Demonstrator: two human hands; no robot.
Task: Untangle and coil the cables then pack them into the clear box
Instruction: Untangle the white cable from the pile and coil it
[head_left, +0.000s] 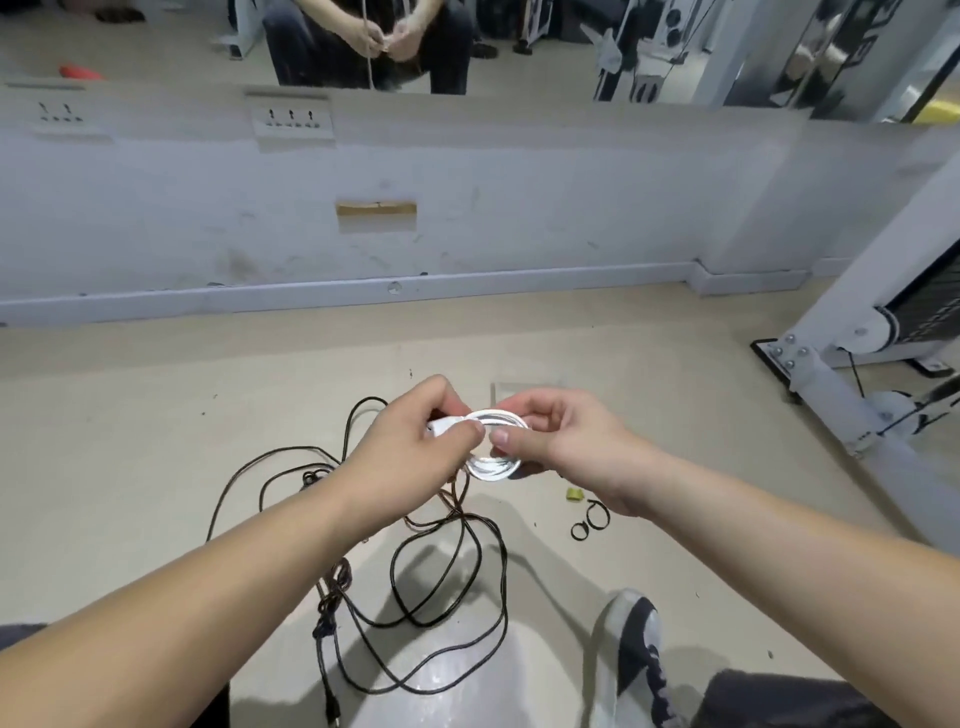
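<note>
White cable (493, 441), coiled, is held just above the black cable tangle (447, 571). Its plug end is pinched by the left hand (410, 452) and its loops are gripped by the right hand (566, 441). The end is being secured; packing is called for next. The clear box (506, 389) is possibly glimpsed beyond the tangle.

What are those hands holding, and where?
A coiled white cable: the left hand pinches its plug end, the right hand pinches the coil's right side.
</note>
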